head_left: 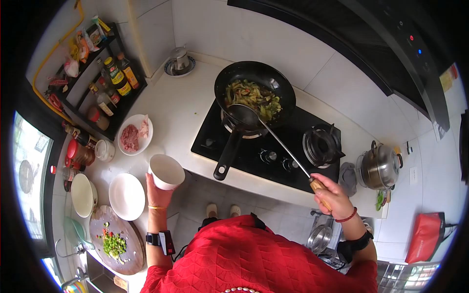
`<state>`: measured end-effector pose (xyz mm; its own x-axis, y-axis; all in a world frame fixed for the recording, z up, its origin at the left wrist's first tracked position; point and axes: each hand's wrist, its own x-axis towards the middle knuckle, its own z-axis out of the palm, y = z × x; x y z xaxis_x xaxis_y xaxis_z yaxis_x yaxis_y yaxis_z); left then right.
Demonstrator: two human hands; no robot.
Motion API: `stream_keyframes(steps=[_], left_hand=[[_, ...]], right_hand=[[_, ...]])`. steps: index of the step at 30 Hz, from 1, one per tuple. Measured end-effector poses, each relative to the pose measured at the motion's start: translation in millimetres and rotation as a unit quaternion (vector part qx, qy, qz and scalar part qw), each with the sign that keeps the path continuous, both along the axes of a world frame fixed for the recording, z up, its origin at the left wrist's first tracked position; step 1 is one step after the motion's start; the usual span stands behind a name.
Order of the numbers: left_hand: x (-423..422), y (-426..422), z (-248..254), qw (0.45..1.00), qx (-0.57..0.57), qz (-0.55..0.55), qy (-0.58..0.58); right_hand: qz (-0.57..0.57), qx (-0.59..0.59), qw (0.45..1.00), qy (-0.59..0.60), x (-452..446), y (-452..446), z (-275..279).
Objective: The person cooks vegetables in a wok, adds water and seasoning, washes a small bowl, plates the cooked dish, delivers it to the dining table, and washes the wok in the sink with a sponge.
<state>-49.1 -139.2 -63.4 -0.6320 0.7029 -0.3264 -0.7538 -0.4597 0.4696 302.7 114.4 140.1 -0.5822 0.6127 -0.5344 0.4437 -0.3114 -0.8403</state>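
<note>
My right hand [332, 196] is closed around the wooden handle of a long metal ladle [288, 149]. The ladle's bowl rests in the black wok [282, 88], over cooked green vegetables [251, 95]. The wok sits on the left burner of the black stove [264, 163], its handle toward me. My left hand [159, 193] grips a white bowl [166, 172] from below and the side, tilted beside the counter's edge. The bowl's inside looks empty. Close to it lie a white plate [127, 197] and a bowl of raw meat [135, 135].
Chopped green and red peppers [114, 243] lie on a round cutting board [117, 259]. Sauce bottles [116, 75] stand on a black rack at the left. A lidded steel pot [380, 167] is at the right. The range hood [415, 53] hangs above.
</note>
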Motion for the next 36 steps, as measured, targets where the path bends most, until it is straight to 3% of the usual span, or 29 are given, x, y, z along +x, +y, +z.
stream_keyframes(steps=[1,5,9,13,15,18,21,22,25,26,27,28,30,32,33,34,36], left_hand=[[-2.5,1.1,8.6,1.0,-0.002,0.0,0.009],[-19.6,3.1,15.8,1.0,-0.005,0.004,0.006],[-28.1,-5.1,25.8,0.999,-0.004,0.004,0.036],[-38.7,-41.0,37.0,0.996,-0.047,0.07,0.01],[-41.2,-67.0,46.3,0.994,-0.04,0.081,0.058],[-44.7,-112.7,51.3,0.963,-0.145,0.182,0.137],[-48.2,-171.3,66.0,0.947,-0.174,0.254,0.092],[-42.2,-187.6,78.2,0.922,-0.229,0.293,0.11],[-43.2,-264.0,92.4,0.87,-0.29,0.372,0.14],[-52.7,-311.9,79.2,0.823,-0.348,0.4,0.203],[-50.0,-330.1,95.2,0.774,-0.43,0.425,0.187],[-38.9,-339.1,115.3,0.682,-0.556,0.424,0.216],[-21.8,-370.0,150.7,0.462,-0.77,0.4,0.185],[-15.5,-428.2,167.5,0.218,-0.905,0.35,0.107],[-14.0,-460.6,164.4,0.089,-0.944,0.312,0.061],[-19.0,-500.3,150.0,-0.045,-0.93,0.351,0.098],[-16.5,-500.6,141.6,-0.137,-0.919,0.34,0.148]], right_hand=[[0.005,-0.01,1.0,-0.01,2.4,-2.4,-1.0],[0.007,0.167,0.982,-0.084,8.0,20.4,-22.8],[-0.067,0.198,0.975,-0.077,5.6,37.9,-41.6],[-0.064,0.101,0.993,0.008,9.3,28.1,-25.3],[-0.037,0.066,0.997,0.03,9.4,23.0,-21.1],[0.004,0.036,0.999,0.04,5.5,24.2,-30.4],[0.015,0.077,0.997,0.0,-1.1,38.9,-39.5],[-0.002,0.08,0.997,0.002,0.3,48.1,-43.0],[-0.026,0.181,0.983,-0.023,-6.3,69.1,-55.7],[-0.025,0.213,0.976,-0.027,-7.6,71.4,-57.4],[-0.024,0.245,0.969,-0.03,-9.3,74.4,-58.1],[-0.022,0.277,0.96,-0.033,-11.3,77.6,-58.4],[-0.003,0.279,0.959,-0.044,-2.9,81.7,-42.6],[0.004,0.243,0.968,-0.059,10.8,78.6,-10.0],[0.006,0.207,0.976,-0.072,17.4,74.2,12.7],[0.025,0.234,0.966,-0.109,21.5,69.2,31.8],[0.063,0.254,0.955,-0.141,24.9,66.0,55.1]])
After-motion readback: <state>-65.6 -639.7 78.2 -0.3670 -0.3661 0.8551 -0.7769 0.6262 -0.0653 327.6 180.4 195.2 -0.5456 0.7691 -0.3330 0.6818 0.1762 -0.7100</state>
